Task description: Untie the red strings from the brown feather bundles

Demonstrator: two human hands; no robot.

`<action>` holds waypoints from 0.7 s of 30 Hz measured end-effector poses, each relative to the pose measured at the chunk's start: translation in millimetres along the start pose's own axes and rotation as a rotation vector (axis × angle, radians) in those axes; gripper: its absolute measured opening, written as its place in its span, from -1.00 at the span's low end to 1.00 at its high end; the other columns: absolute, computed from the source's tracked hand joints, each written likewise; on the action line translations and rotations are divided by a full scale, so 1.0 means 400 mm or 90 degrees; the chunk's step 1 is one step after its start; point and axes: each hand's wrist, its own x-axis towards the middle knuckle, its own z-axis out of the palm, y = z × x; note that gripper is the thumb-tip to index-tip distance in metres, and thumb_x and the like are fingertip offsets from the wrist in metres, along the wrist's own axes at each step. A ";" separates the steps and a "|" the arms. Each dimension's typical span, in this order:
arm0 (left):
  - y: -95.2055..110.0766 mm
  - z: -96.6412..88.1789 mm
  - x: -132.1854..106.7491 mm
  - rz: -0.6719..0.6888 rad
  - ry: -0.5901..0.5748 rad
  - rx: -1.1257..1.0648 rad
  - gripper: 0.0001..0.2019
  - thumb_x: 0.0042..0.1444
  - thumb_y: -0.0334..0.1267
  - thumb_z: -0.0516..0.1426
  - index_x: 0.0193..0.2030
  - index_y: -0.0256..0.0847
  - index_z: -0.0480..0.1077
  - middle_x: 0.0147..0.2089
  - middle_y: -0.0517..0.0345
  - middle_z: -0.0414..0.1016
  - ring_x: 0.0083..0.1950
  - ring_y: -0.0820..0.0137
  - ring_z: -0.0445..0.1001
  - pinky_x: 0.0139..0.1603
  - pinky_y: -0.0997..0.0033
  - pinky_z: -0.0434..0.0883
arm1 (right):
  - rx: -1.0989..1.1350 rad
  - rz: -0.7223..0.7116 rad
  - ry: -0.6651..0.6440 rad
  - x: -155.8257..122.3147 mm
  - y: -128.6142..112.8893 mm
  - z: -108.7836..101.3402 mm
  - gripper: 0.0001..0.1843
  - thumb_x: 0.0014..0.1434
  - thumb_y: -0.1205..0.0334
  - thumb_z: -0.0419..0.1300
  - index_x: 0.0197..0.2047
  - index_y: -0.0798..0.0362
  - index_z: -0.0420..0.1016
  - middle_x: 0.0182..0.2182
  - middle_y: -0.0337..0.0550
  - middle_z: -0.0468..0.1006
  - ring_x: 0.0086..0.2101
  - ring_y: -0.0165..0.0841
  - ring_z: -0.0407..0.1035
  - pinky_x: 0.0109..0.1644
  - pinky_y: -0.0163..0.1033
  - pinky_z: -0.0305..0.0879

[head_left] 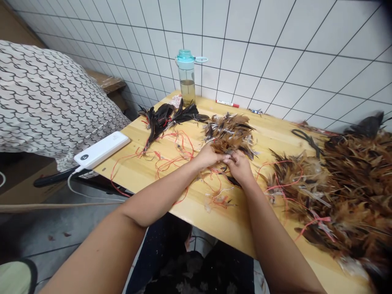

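At the middle of the wooden table (232, 222), my left hand (210, 157) and my right hand (240, 166) meet at their fingertips. Both are closed in a pinch on the lower end of a small bunch of brown feathers (233, 143). The quill ends are hidden between the fingers. Just beyond lies a loose pile of brown and grey feathers (225, 122). Tangled red string (176, 163) spreads left of my hands, with scraps of string and fluff (219, 201) nearer the front edge.
Dark feather bundles (162, 118) lie at the back left beside a water bottle (186, 79). A white power bank (102, 150) with a cable rests on the left edge. A large heap of brown feathers (358, 179) covers the right side. A marker (227, 103) lies near the tiled wall.
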 end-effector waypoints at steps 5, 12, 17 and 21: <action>-0.003 0.017 -0.007 0.016 0.025 -0.053 -0.56 -0.38 -0.34 0.40 -0.23 -0.33 0.53 -0.19 0.02 0.60 -0.20 0.34 0.53 -0.01 0.27 0.43 | -0.005 0.006 0.015 -0.007 0.003 0.021 -0.86 0.09 0.28 0.08 -0.49 0.03 0.34 -0.43 -0.08 0.40 -0.34 -0.25 0.29 -0.21 -0.15 0.26; -0.004 0.019 -0.011 0.011 0.020 -0.041 -0.68 -0.30 -0.25 0.39 -0.39 -0.34 0.47 -0.46 0.13 0.52 -0.47 0.48 0.41 -0.36 0.43 0.39 | 0.032 0.024 0.027 -0.012 -0.002 0.043 -0.77 0.17 0.30 -0.03 -0.48 0.02 0.34 -0.40 -0.06 0.40 -0.34 -0.24 0.31 -0.23 -0.13 0.30; -0.007 0.025 -0.014 0.032 0.020 -0.023 -0.71 -0.24 -0.23 0.37 -0.40 -0.33 0.45 -0.49 0.16 0.49 -0.48 0.48 0.39 -0.37 0.45 0.37 | 0.034 0.020 0.030 -0.008 -0.006 0.039 -0.76 0.16 0.28 -0.04 -0.53 0.01 0.28 -0.46 -0.09 0.36 -0.37 -0.26 0.29 -0.25 -0.14 0.28; -0.010 0.021 -0.009 0.033 0.006 -0.001 -0.71 -0.22 -0.21 0.36 -0.39 -0.33 0.45 -0.48 0.17 0.48 -0.47 0.50 0.38 -0.36 0.46 0.35 | 0.059 0.009 0.039 -0.004 -0.010 0.034 -0.76 0.15 0.27 -0.04 -0.53 0.00 0.27 -0.44 -0.08 0.40 -0.32 -0.24 0.32 -0.18 -0.13 0.29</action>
